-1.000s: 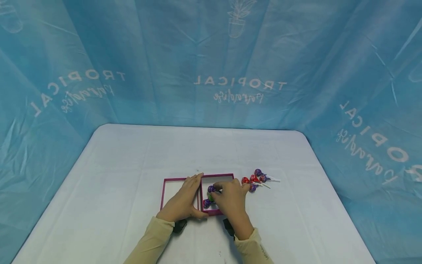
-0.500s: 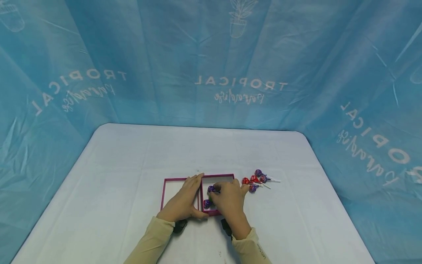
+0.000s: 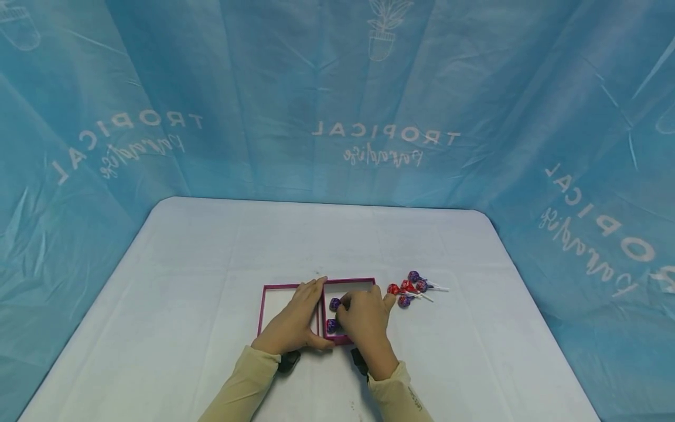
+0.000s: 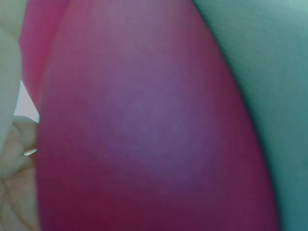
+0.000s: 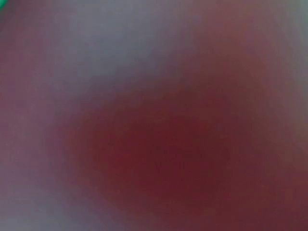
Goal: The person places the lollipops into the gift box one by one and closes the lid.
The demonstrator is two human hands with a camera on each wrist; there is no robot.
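Observation:
A shallow box with magenta edges lies on the table, its left part (image 3: 276, 300) and right tray (image 3: 348, 281) side by side. My left hand (image 3: 295, 322) rests across the middle edge, fingers stretched to the back and thumb along the front. Inside the tray, the curled fingers of my right hand (image 3: 365, 315) pinch at a lollipop, largely hidden by the hand. One purple lollipop head (image 3: 334, 304) shows at the fingertips, another purple lollipop (image 3: 332, 326) below it. The left wrist view holds mostly a close magenta wall (image 4: 144, 120); the right wrist view is too blurred to read.
Right of the box lie several red and purple lollipops (image 3: 405, 301), sticks pointing right. A white cloth covers the table (image 3: 200, 246). Blue printed curtains (image 3: 295, 164) stand behind it and along both sides.
My right hand has shifted slightly left inside the tray. The upper purple lollipop head has moved a little left, and the green one between them is now out of sight. My left hand stays put.

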